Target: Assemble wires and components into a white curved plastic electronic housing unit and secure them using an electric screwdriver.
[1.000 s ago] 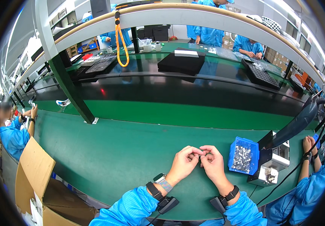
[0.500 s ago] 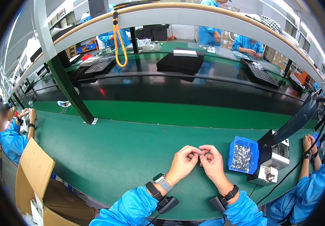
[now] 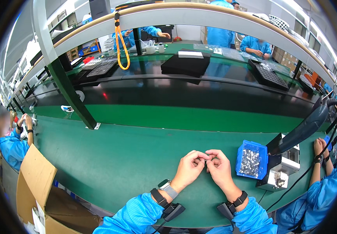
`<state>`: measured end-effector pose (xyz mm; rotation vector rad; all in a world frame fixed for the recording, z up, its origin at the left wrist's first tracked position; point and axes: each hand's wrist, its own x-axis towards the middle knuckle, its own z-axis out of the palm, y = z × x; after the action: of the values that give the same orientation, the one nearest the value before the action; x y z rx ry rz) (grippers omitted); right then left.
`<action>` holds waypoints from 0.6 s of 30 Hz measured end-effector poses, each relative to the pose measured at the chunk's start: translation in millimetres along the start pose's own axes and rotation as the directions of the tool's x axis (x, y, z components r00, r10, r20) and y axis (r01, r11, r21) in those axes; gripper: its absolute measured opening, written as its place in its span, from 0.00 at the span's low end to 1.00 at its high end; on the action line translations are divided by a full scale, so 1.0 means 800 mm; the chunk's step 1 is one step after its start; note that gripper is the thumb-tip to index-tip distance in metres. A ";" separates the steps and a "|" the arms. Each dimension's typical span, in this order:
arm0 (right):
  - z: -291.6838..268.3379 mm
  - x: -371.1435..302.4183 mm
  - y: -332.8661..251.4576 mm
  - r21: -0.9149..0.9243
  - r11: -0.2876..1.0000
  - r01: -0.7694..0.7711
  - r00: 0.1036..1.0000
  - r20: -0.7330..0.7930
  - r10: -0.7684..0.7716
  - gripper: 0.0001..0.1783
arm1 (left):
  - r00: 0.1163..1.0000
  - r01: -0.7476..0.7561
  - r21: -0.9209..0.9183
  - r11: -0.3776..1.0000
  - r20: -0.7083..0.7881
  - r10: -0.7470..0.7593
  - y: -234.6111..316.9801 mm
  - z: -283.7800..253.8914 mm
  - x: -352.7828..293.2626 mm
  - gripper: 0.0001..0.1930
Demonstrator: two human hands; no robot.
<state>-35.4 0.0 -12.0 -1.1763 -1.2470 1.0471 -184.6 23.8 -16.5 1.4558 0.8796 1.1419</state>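
Observation:
My left hand (image 3: 191,167) and my right hand (image 3: 219,167) meet fingertip to fingertip above the green bench top (image 3: 133,156). Both are closed in a pinch, and a tiny dark bit shows between them; it is too small to name. Just right of my right hand stands a blue plastic bin (image 3: 239,159) holding many small shiny metal parts (image 3: 250,162). Beyond the bin is a small metal and black bench device (image 3: 278,178).
A dark powered tool (image 3: 305,130) with cables hangs over the device. An open cardboard box (image 3: 35,175) stands at the lower left. A green post (image 3: 73,95) rises from the bench, and a dark conveyor (image 3: 145,91) runs behind it. Co-workers sit at both sides.
My hands stay almost in the same place, still pinched together. Across the conveyor, a co-worker's arm has reached out to the right. The view has shifted slightly.

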 end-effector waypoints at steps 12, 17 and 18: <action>-0.001 0.001 0.005 -0.007 1.000 0.005 1.000 -0.007 -0.005 0.16 | 1.000 -0.005 -0.026 1.000 -0.005 0.005 0.000 0.001 0.001 0.06; -0.002 0.001 0.006 -0.018 1.000 0.018 1.000 -0.002 -0.018 0.16 | 1.000 -0.001 -0.009 1.000 -0.005 0.001 0.001 0.001 0.000 0.06; -0.002 0.001 0.006 -0.017 1.000 0.015 1.000 -0.001 -0.015 0.16 | 1.000 0.004 -0.014 1.000 -0.007 -0.004 0.001 0.001 0.000 0.06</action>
<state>-33.6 1.6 -16.5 -1.1787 -1.2645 1.0270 -184.0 23.1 -15.7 1.4384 0.8774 1.1485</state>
